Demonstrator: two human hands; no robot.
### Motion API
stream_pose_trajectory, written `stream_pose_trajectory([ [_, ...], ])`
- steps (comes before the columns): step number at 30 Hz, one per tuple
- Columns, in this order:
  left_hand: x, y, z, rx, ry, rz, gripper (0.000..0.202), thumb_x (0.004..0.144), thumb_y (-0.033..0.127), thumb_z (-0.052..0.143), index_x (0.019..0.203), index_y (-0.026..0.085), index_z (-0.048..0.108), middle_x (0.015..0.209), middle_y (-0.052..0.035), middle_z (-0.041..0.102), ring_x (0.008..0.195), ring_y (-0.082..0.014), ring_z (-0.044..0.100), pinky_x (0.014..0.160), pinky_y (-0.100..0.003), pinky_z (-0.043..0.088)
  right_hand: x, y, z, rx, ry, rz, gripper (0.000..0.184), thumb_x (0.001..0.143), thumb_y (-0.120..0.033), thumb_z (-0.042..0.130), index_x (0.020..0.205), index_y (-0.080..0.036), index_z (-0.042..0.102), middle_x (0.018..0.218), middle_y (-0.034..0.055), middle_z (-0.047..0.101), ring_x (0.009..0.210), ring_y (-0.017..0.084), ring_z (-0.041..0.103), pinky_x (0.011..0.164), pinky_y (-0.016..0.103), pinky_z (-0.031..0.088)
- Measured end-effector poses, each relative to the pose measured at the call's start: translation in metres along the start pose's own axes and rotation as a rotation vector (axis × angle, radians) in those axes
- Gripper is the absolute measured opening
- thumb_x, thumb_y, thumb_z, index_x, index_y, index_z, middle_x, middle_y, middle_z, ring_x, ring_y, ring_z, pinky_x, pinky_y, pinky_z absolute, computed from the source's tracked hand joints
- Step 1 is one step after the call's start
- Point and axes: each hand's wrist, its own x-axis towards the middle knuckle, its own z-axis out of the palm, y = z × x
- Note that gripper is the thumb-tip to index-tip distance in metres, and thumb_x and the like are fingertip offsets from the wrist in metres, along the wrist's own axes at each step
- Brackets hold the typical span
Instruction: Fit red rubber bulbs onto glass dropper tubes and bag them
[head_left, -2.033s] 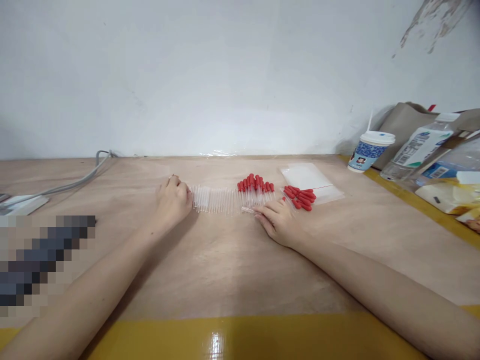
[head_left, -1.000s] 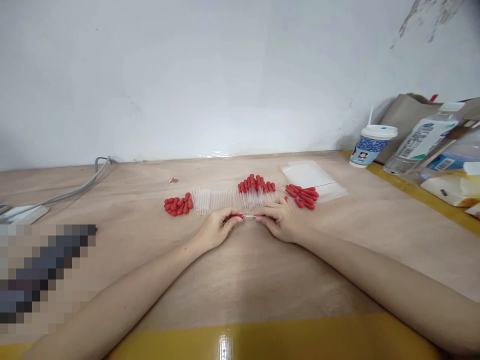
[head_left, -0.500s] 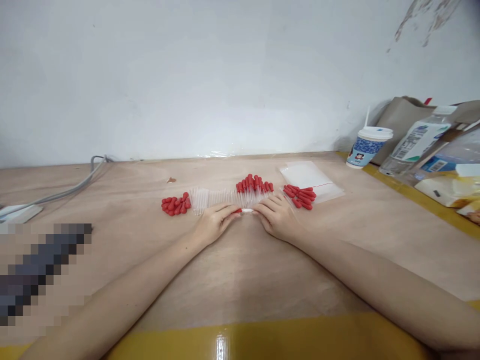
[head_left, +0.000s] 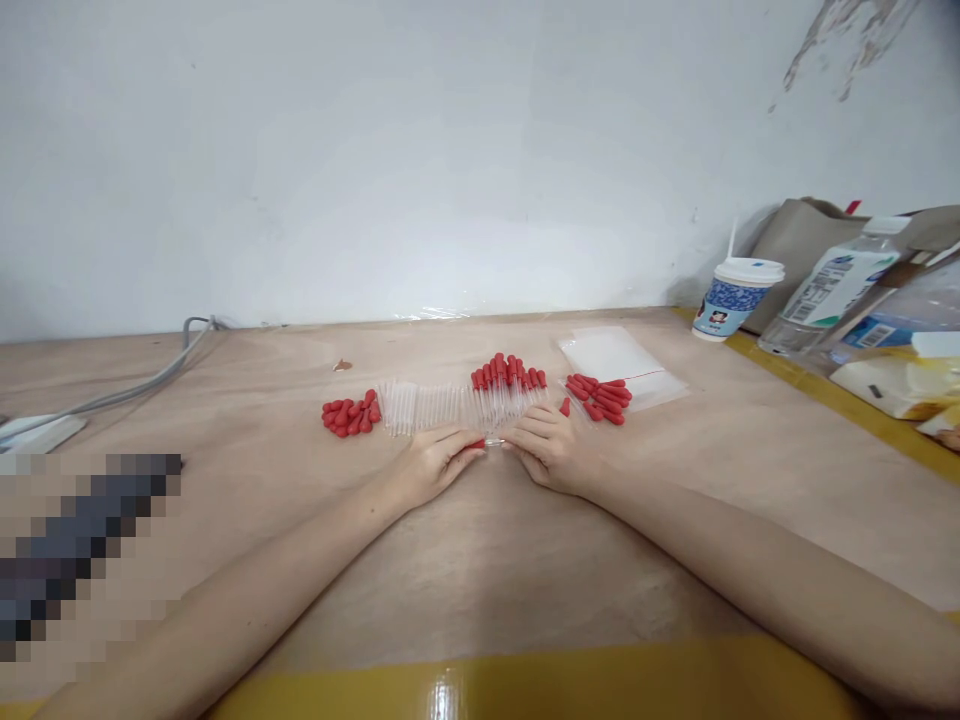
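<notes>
My left hand [head_left: 435, 466] is closed in a pinch on a red rubber bulb [head_left: 475, 444]. A clear dropper tube [head_left: 493, 441] runs from the bulb to my right hand [head_left: 551, 450], whose fingertips are closed on its other end. The tube lies level, just above or on the table; which, I cannot tell. Beyond my hands are a row of bare clear tubes [head_left: 427, 405] and a group of red-capped droppers [head_left: 510, 372]. Loose red bulbs form a left pile [head_left: 351, 414] and a right pile [head_left: 602, 398]. One single bulb [head_left: 565, 407] sits beside my right knuckles.
A clear plastic bag [head_left: 611, 358] lies behind the right pile. Farther right stand a paper cup [head_left: 735, 300] with a straw and a plastic bottle [head_left: 840, 280]. A grey cable [head_left: 142, 385] crosses the left side. The wall [head_left: 375, 170] bounds the table's back.
Both hands have come slightly nearer to me, with the dropper between them. The single red bulb by my right knuckles now shows. My grip looks the same.
</notes>
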Motion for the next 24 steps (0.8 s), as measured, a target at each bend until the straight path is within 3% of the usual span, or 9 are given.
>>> stream_pose_trajectory([
  [10, -0.001, -0.004, 0.004, 0.045, 0.024, 0.059, 0.017, 0.085, 0.020, 0.050, 0.100, 0.016, 0.058, 0.086, -0.0059, 0.067, 0.077, -0.0146, 0.062, 0.070, -0.026, 0.052, 0.004, -0.005, 0.007, 0.083, -0.047, 0.125, 0.022, 0.088, -0.019, 0.041, 0.087, -0.014, 0.062, 0.072, 0.0052, 0.062, 0.068, 0.014, 0.051, 0.065, 0.028, 0.039],
  [14, 0.000, -0.005, 0.002, 0.082, 0.020, 0.010, 0.019, 0.085, 0.021, 0.050, 0.102, 0.017, 0.059, 0.090, -0.0054, 0.067, 0.081, -0.0153, 0.062, 0.075, -0.029, 0.052, 0.007, -0.006, -0.001, -0.095, -0.171, 0.144, 0.022, 0.087, -0.022, 0.044, 0.087, -0.017, 0.065, 0.077, 0.0058, 0.063, 0.076, 0.017, 0.051, 0.070, 0.031, 0.036],
  [16, 0.000, -0.005, -0.001, 0.106, 0.025, -0.069, 0.025, 0.085, 0.023, 0.050, 0.108, 0.017, 0.058, 0.100, -0.0073, 0.066, 0.092, -0.0177, 0.061, 0.083, -0.033, 0.051, 0.009, -0.003, -0.010, -0.197, -0.231, 0.194, 0.022, 0.086, -0.022, 0.045, 0.082, -0.017, 0.066, 0.080, 0.0073, 0.063, 0.079, 0.019, 0.051, 0.073, 0.033, 0.035],
  [18, -0.001, -0.006, -0.003, 0.147, 0.013, -0.172, 0.034, 0.084, 0.028, 0.051, 0.116, 0.016, 0.054, 0.115, -0.0102, 0.059, 0.109, -0.0216, 0.053, 0.093, -0.039, 0.045, 0.011, 0.006, -0.020, -0.217, -0.260, 0.360, 0.023, 0.085, -0.022, 0.044, 0.080, -0.016, 0.066, 0.082, 0.0085, 0.063, 0.078, 0.019, 0.053, 0.071, 0.031, 0.036],
  [20, -0.002, -0.008, -0.004, 0.180, -0.050, -0.269, 0.039, 0.084, 0.032, 0.051, 0.119, 0.015, 0.053, 0.127, -0.0117, 0.051, 0.121, -0.0249, 0.043, 0.099, -0.043, 0.039, 0.013, 0.021, -0.028, -0.160, -0.280, 0.629, 0.024, 0.084, -0.024, 0.045, 0.076, -0.016, 0.066, 0.077, 0.0074, 0.063, 0.071, 0.016, 0.055, 0.064, 0.027, 0.037],
  [24, -0.003, -0.012, -0.004, 0.178, -0.191, -0.363, 0.042, 0.085, 0.037, 0.046, 0.119, 0.013, 0.054, 0.131, -0.0129, 0.046, 0.125, -0.0259, 0.037, 0.102, -0.044, 0.034, 0.017, 0.050, -0.035, -0.119, -0.347, 1.052, 0.026, 0.078, -0.033, 0.050, 0.061, -0.017, 0.061, 0.061, 0.0047, 0.062, 0.060, 0.016, 0.055, 0.054, 0.025, 0.036],
])
